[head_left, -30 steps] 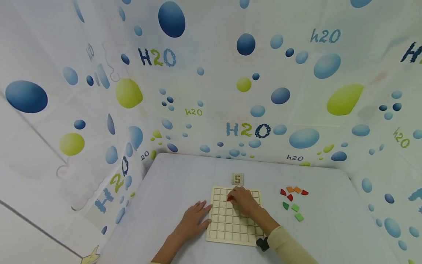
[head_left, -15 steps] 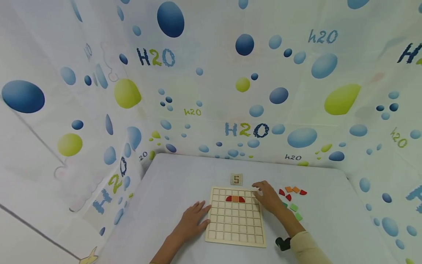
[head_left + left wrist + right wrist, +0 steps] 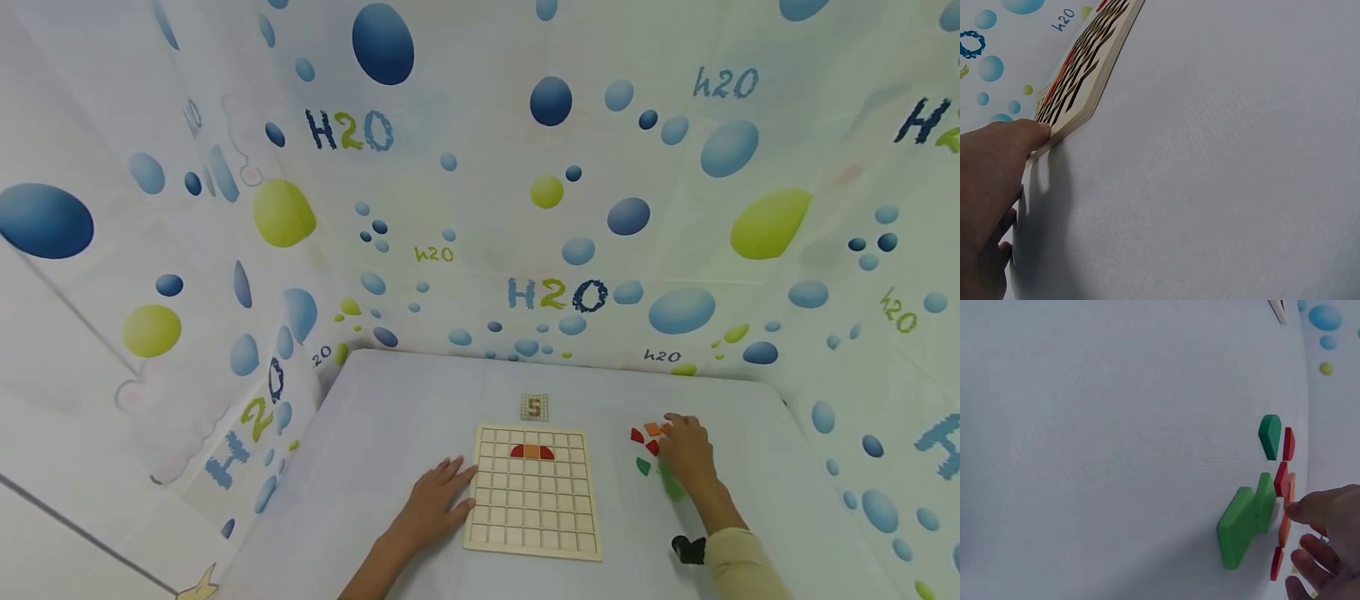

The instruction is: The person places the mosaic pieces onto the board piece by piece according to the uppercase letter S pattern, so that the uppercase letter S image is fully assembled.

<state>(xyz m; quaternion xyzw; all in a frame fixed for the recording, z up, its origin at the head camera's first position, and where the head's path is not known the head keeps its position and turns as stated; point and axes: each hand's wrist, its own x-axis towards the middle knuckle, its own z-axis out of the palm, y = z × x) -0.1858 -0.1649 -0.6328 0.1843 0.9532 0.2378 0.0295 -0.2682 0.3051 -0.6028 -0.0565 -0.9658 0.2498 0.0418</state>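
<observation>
Right hand (image 3: 688,450) among the loose pieces, left hand (image 3: 437,500) at the board (image 3: 534,504)

Nearest is the right sleeve (image 3: 738,558), with a black object (image 3: 687,550) beside it. Further on, the left hand lies with fingers spread, its thumb on the left edge of the board, which is flat on the table (image 3: 390,433). The right hand is bent over the loose pieces: two light green squares (image 3: 1235,528) under it, a dark green piece (image 3: 642,466) at its left, then red pieces (image 3: 637,435) and orange squares (image 3: 652,428). Its thumb seems to touch an orange square; whether it pinches it, I cannot tell. In the second row from the far edge of the board sit three pieces: red, orange (image 3: 532,452), red. Beyond stands the small patterned card (image 3: 535,407).

I judge that the step is choosing a next piece; the move calls for a fine pinch on one thin piece.

Compared with half a second ago, the right hand has gone from the board's far right corner to these pieces; the three placed pieces are unchanged.
</observation>
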